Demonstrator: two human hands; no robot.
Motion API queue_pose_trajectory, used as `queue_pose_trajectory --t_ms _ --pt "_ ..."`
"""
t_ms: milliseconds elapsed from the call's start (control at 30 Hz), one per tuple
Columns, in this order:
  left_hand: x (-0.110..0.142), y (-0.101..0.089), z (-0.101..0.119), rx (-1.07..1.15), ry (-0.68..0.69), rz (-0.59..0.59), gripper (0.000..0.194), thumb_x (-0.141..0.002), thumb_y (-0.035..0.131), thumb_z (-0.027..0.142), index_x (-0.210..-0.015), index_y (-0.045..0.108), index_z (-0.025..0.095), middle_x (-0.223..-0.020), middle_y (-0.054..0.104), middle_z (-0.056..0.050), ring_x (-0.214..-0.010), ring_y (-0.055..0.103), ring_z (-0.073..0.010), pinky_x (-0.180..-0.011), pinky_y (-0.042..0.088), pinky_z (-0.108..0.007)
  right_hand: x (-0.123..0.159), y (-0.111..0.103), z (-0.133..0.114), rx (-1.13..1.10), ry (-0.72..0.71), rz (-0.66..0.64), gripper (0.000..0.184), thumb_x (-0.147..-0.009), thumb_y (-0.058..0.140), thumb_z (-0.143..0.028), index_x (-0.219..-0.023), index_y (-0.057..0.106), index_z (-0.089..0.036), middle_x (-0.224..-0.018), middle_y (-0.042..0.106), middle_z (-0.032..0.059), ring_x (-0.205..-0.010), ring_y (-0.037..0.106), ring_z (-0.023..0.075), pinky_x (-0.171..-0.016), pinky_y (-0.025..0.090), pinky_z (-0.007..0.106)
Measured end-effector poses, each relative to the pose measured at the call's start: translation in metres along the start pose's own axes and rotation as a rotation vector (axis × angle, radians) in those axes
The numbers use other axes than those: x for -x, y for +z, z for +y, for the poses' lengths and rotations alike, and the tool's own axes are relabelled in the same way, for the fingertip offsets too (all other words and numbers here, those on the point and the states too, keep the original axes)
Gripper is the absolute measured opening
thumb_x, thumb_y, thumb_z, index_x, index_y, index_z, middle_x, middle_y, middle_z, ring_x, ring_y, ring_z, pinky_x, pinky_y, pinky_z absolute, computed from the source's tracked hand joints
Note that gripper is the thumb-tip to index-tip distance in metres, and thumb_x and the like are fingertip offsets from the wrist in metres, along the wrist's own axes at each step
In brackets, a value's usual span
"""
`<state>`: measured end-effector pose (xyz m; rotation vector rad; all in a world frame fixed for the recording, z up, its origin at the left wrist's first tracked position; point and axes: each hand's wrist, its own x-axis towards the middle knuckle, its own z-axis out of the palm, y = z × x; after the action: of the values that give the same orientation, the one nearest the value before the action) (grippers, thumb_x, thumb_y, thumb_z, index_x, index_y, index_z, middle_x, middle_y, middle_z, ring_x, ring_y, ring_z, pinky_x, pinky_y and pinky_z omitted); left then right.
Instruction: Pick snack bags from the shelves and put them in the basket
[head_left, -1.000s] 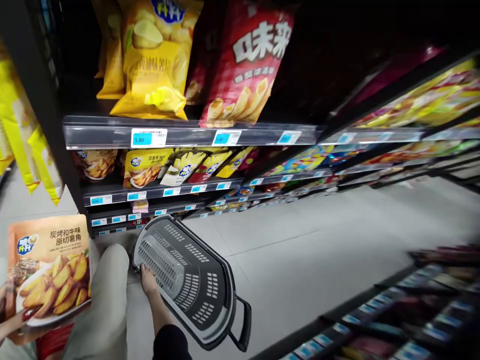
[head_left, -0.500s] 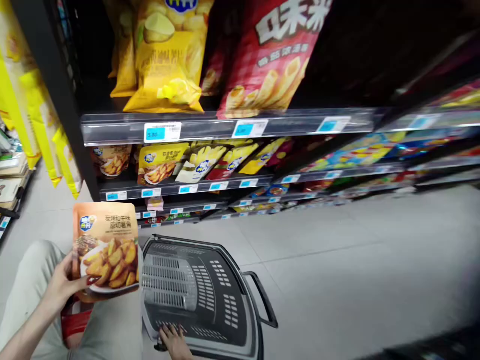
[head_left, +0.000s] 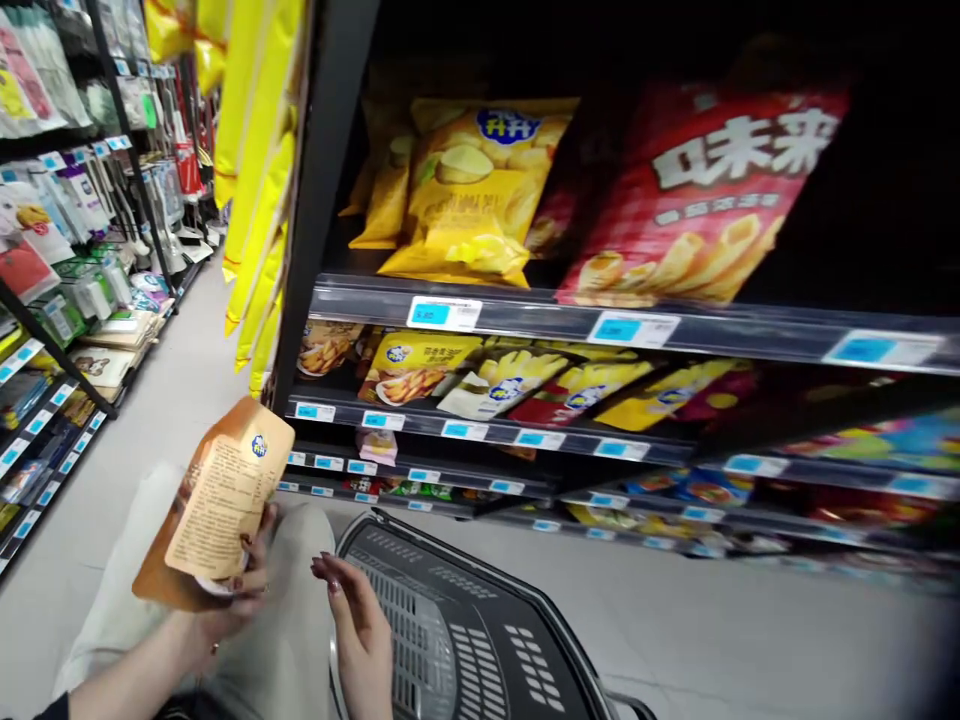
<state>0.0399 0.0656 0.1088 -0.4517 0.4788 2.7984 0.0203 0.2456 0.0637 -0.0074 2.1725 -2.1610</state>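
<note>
My left hand [head_left: 244, 580] grips a pouch of potato wedges [head_left: 232, 490] by its lower right side. The pouch is tilted, and its back with lines of small print faces me. My right hand [head_left: 358, 625] is raised beside the pouch, over the near left edge of the dark shopping basket [head_left: 517, 620]. Its fingers are stretched out and loosely curved, with nothing in them. The basket stands on the floor to the right of my knees, and its slotted bottom shows.
A shelf rack [head_left: 645, 345] ahead carries a yellow chip bag [head_left: 469, 190], a red snack bag [head_left: 697, 210] and smaller pouches below. Yellow packets [head_left: 259, 190] hang at its left end. Another rack [head_left: 97, 390] stands across the aisle at left.
The pouch has turned from its front to its back in my left hand. My right hand has lifted off the basket's edge toward the pouch. The view has swung left.
</note>
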Motion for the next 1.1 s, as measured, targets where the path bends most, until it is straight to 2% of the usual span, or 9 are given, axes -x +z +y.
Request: queue_pose_trajectory --t_ms 133,233,367,567,700,800,867,1000,1100 --pt "0.008 0.008 -0.013 0.384 -0.051 0.01 0.031 -0.091 0.058 0.017 -0.12 0.061 0.027 -0.06 0.067 0.007 -0.029 0.038 0.003 -0.025 0.012 0.001 -0.001 0.04 -0.053 -0.043 -0.085 -0.045 0.029 -0.089 0.056 -0.046 -0.101 0.067 -0.023 -0.102 0.071 0.0084 -0.094 0.067 0.0211 -0.085 0.055 0.032" --pt "0.012 0.009 -0.017 0.562 -0.083 0.006 0.034 -0.091 0.057 0.013 -0.123 0.058 0.026 -0.057 0.066 0.009 -0.028 0.041 0.0043 -0.025 0.012 0.004 0.0 0.053 -0.062 -0.026 -0.105 -0.048 0.028 -0.089 0.056 -0.046 -0.099 0.068 -0.022 -0.1 0.071 0.0078 -0.095 0.066 0.0214 -0.085 0.054 0.031" --pt "0.013 0.002 -0.021 0.566 -0.086 0.017 0.033 -0.091 0.058 0.019 -0.123 0.059 0.026 -0.052 0.062 0.01 -0.024 0.036 0.003 -0.024 0.013 0.002 0.004 0.055 -0.06 0.006 -0.098 -0.067 0.027 -0.089 0.055 -0.045 -0.097 0.069 -0.022 -0.097 0.071 0.0074 -0.093 0.066 0.021 -0.083 0.054 0.03" --pt "0.011 -0.008 -0.011 -0.081 0.012 0.062 0.033 -0.091 0.052 0.043 -0.116 0.065 0.027 -0.056 0.057 0.006 -0.027 0.016 0.0012 -0.024 0.005 -0.009 0.011 0.042 -0.061 -0.03 -0.064 -0.063 0.025 -0.09 0.057 -0.044 -0.093 0.07 -0.022 -0.093 0.071 0.0069 -0.084 0.066 0.0204 -0.078 0.055 0.03" --pt "0.005 -0.013 0.013 -0.335 0.1 0.061 0.056 -0.068 0.072 0.059 -0.108 0.07 0.019 -0.074 0.069 -0.003 -0.043 0.053 -0.0099 -0.035 0.042 -0.019 0.018 0.027 -0.052 -0.237 -0.081 -0.097 0.03 -0.089 0.057 -0.05 -0.103 0.069 -0.025 -0.097 0.071 0.0069 -0.088 0.067 0.0212 -0.081 0.055 0.032" --pt "0.0 -0.016 0.025 -0.457 0.286 0.125 0.062 -0.052 0.089 0.037 -0.108 0.068 0.022 -0.111 0.071 -0.006 -0.094 0.067 -0.0214 -0.079 0.055 -0.027 0.023 0.016 -0.035 -0.467 -0.134 -0.095 0.067 -0.074 0.059 -0.074 -0.123 0.061 -0.028 -0.118 0.067 0.0104 -0.106 0.065 0.0292 -0.089 0.055 0.041" --pt "-0.001 -0.016 0.024 -0.581 0.396 0.161 0.065 -0.058 0.087 0.026 -0.118 0.062 0.023 -0.128 0.064 -0.005 -0.12 0.056 -0.0226 -0.099 0.046 -0.027 0.024 0.01 -0.026 -0.453 -0.092 -0.05 0.079 -0.067 0.067 -0.073 -0.13 0.055 -0.028 -0.132 0.061 0.0106 -0.119 0.059 0.0307 -0.094 0.053 0.041" --pt "-0.003 -0.007 0.004 -1.151 0.515 0.121 0.062 -0.074 0.075 0.034 -0.129 0.051 0.018 -0.128 0.064 -0.012 -0.12 0.057 -0.0274 -0.1 0.046 -0.035 0.013 -0.008 -0.011 -0.27 0.063 0.019 0.063 -0.069 0.08 -0.045 -0.125 0.06 -0.023 -0.127 0.064 0.0107 -0.114 0.062 0.0268 -0.095 0.052 0.036" --pt "-0.006 -0.009 -0.012 -1.437 0.311 0.046 0.068 -0.082 0.066 0.038 -0.142 0.038 0.021 -0.13 0.063 -0.013 -0.113 0.063 -0.0259 -0.093 0.051 -0.035 0.004 -0.045 0.024 -0.236 0.124 0.087 0.051 -0.062 0.083 -0.042 -0.104 0.07 -0.018 -0.105 0.074 0.0115 -0.097 0.069 0.029 -0.088 0.055 0.041"
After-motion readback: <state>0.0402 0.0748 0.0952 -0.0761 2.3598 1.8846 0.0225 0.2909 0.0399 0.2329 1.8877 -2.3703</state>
